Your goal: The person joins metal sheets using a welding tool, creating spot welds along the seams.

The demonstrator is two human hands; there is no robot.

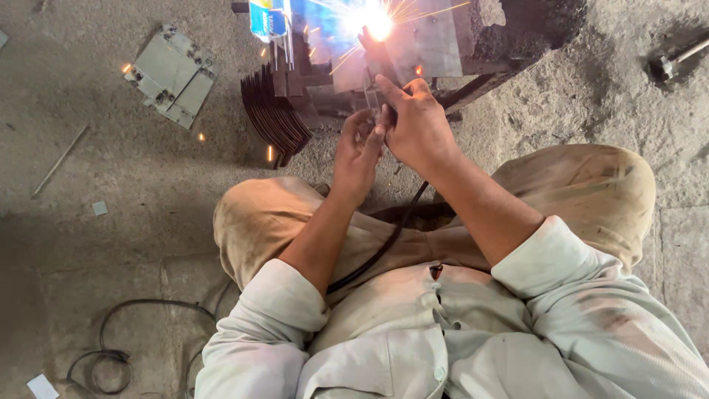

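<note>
Rough grey concrete floor (111, 214) everywhere you look, dusty and scuffed, and the person's sitting cross-legged right on it in tan trousers and a pale work shirt.

Up at the top middle of the frame there's a welding arc (378, 22) going full blast, sparks flying out in all directions, a few landing on the floor off to the left. It's burning on a flat steel plate (428, 44) propped on a dark metal stand. Right hand (419, 122) is wrapped closed around the electrode holder (378, 59), thumb up, pushing the tip into the joint. Left hand (360, 148) sits just beside it, fingers curled together and pinched against the holder, looks like it's steadying the aim. A black cable (384, 244) runs from under the hands down across the lap.

Left of the stand there's a fanned stack of dark curved metal strips (273, 111), and further toward the upper left a hinged grey plate assembly (171, 74) lying flat. More black cable (111, 347) loops on the floor at lower left.

My read: they're mid-bead, arc lit. Next bit needs a steady hand, keeping the tip gap even while creeping along the seam, and keeping those bare fingers out of the spatter.
</note>
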